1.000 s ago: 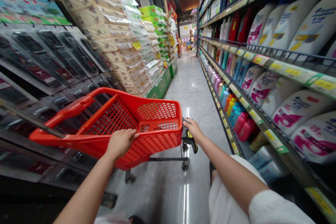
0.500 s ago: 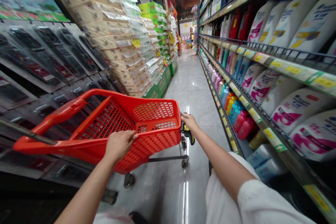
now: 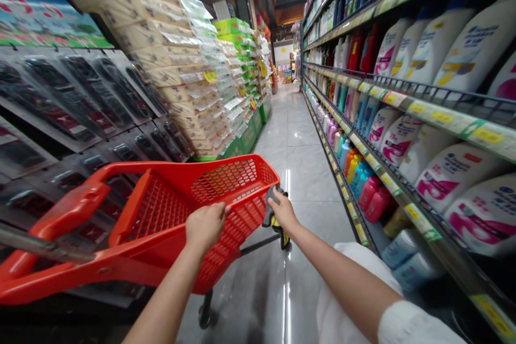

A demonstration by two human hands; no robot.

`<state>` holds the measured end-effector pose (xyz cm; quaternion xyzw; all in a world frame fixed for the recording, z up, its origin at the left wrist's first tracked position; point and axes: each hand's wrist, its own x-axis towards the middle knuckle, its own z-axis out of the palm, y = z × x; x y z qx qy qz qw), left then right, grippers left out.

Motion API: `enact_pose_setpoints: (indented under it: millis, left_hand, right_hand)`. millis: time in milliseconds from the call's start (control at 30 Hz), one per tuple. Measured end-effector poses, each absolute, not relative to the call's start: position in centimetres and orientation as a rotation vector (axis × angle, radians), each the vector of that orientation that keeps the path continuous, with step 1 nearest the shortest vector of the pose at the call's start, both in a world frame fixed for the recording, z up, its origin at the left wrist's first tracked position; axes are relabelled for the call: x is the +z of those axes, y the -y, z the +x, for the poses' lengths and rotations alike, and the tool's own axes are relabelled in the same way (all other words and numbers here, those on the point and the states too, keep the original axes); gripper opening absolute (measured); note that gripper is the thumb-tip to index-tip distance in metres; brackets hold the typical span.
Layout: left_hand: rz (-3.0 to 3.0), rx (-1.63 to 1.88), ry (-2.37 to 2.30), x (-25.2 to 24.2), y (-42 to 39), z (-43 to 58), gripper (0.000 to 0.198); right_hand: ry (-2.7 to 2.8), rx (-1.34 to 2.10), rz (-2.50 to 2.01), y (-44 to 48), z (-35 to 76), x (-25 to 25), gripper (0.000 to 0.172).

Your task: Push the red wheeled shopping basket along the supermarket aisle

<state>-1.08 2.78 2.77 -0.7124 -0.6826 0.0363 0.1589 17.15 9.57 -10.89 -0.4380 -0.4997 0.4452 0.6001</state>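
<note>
A red plastic shopping cart (image 3: 145, 258) stands at an angle across the aisle on the left, its latticed basket bare inside where it shows. My left hand (image 3: 206, 228) is closed over the near side rim of that basket. At the cart's front corner, my right hand (image 3: 284, 212) grips a grey, black and yellow object (image 3: 271, 209) that hangs down from the fingers. Its exact kind is hard to make out, as the hand covers part of it. Whether this hand also touches the cart, I cannot tell.
Shelves of shampoo bottles (image 3: 447, 177) line the right side. Packaged goods (image 3: 169, 59) are stacked high on the left, beside hanging blister packs (image 3: 60, 91). Grey tiled floor (image 3: 282, 134) runs down the aisle between them.
The cart has swung and come nearer, its handle end lower and further left. My left hand has shifted right and down with the rim; my right hand and its object moved slightly down and left.
</note>
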Motion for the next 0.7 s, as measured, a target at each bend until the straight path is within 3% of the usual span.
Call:
enact_pose_setpoints:
  millis: [233,367,567,700]
  left_hand:
    - [-2.073,0.125,2.052,3.4,-2.5,1.0,0.047]
    - [-2.475,0.174,2.122,4.4,-3.6,-0.3,0.042]
    - [-2.938,-0.087,2.138,4.6,-4.9,-2.0,0.046]
    - [-3.04,-0.078,2.134,4.7,-4.6,-2.3,0.049]
  right_hand:
    - [1.209,0.689,-1.315,-11.5,20.7,-7.5,0.04]
    - [1.53,0.568,-1.509,-11.1,20.6,-5.8,0.038]
    - [2.009,0.348,-1.35,-5.8,16.4,-5.4,0.05]
    - [1.801,0.402,-1.476,-8.0,18.5,-6.4,0.049]
